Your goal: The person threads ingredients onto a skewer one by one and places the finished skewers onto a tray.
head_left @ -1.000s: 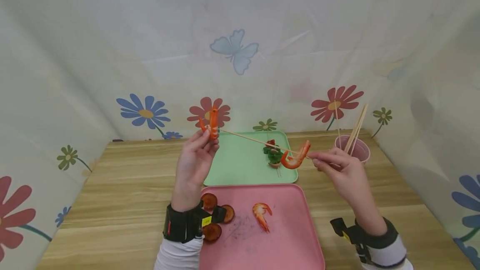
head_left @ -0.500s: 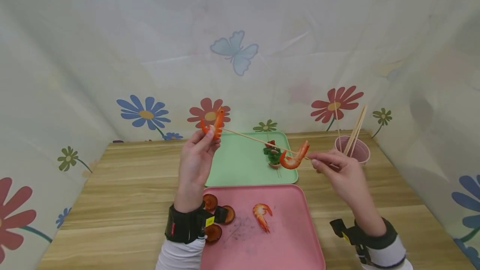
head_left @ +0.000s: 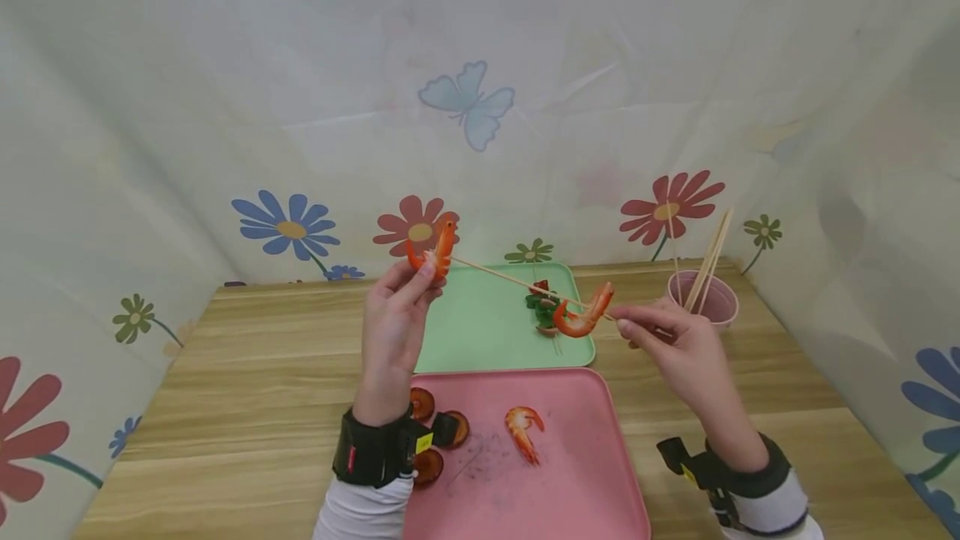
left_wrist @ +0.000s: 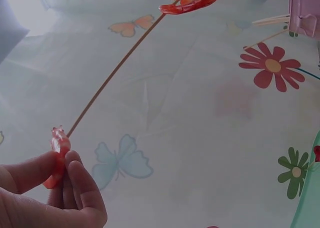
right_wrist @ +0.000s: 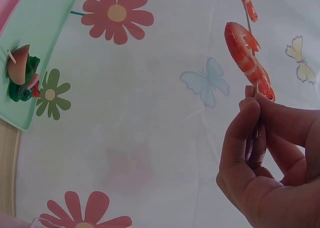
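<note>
Left hand [head_left: 393, 315] pinching one shrimp [head_left: 445, 248] | right hand [head_left: 688, 348] pinching my skewer [head_left: 498, 275] | threading step, I'd say | next calls for a steady push

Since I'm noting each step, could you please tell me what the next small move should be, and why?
Probably the left hand should ease its pinched shrimp along the skewer toward the right hand: the skewer runs to that shrimp, though how deeply it has pierced is unclear, while the right hand pinches the opposite end, close to the threaded shrimp.
</note>
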A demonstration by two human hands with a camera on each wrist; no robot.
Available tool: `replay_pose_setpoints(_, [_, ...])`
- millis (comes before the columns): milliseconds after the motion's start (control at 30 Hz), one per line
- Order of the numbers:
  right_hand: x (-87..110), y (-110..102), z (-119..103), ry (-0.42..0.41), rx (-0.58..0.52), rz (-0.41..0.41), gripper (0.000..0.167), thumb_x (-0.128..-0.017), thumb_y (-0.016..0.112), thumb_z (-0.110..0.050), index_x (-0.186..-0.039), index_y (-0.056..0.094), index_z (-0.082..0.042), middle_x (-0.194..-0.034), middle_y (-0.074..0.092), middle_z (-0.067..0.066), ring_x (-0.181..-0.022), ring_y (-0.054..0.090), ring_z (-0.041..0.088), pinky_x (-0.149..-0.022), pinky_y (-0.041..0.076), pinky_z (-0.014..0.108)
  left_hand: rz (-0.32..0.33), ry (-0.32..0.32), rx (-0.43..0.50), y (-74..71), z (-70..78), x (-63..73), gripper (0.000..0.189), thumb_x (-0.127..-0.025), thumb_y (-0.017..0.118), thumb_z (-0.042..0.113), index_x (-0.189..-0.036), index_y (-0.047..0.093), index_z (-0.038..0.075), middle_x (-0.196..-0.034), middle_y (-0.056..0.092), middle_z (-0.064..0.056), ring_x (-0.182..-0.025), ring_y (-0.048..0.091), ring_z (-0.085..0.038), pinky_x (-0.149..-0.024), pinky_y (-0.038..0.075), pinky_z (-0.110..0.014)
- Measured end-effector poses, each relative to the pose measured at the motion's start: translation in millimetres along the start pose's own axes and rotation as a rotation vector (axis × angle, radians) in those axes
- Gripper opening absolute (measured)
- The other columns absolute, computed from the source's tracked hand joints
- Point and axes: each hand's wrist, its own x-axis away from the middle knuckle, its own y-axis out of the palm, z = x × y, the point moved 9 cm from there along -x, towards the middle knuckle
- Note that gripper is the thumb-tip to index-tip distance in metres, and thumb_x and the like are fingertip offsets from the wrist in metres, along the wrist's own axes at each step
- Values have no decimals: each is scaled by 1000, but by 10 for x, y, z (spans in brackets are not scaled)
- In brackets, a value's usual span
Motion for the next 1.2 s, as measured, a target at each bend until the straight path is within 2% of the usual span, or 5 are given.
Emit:
replay_pose_setpoints(400, [-11, -15, -52, -62, 9, 34, 18, -83, 70, -3, -101, 74, -4, -77, 63, 3, -68, 56, 5, -53, 46, 18, -33, 47, -45, 38, 43, 31, 10, -90, 62, 5, -88, 69, 10, -84, 64, -3, -71, 59, -17, -72, 51, -24])
replay_pose_setpoints(633, [-2, 7, -35, -48, 6, 3, 18, -82, 71, -4, -100, 74, -5, -76, 64, 3, -66, 55, 6, -51, 45, 20, -49, 37, -119, 0, 77, 37, 10, -90, 63, 4, -89, 69, 12, -82, 65, -2, -68, 59, -15, -70, 51, -23])
replay_pose_setpoints(733, [10, 78, -40, -57, -24, -54, 18, -83, 70, -3, -100, 74, -5, -78, 66, 3, -65, 59, 9, -52, 48, 21, -121, 6, -157, 46, 43, 42, 17, -90, 60, 0, -88, 70, 12, -79, 64, -1, -67, 57, -14, -69, 50, -22])
replay_pose_setpoints(900, [34, 231, -69, -90, -76, -113, 16, -85, 68, -3, -99, 74, -4, -78, 67, 4, -64, 61, 10, -55, 52, 23, -238, -45, -193, 245, -112, 87, 17, -90, 58, -3, -88, 69, 11, -78, 63, -1, -66, 57, -14, -69, 50, -23])
replay_pose_setpoints(1200, [41, 200, -83, -83, -49, -79, 17, -85, 68, -5, -101, 74, -6, -73, 64, 3, -63, 60, 11, -53, 50, 23, -214, -36, -236, 274, -158, 107, 10, -89, 62, 1, -98, 64, -3, -76, 64, -2, -64, 57, -15, -68, 51, -24])
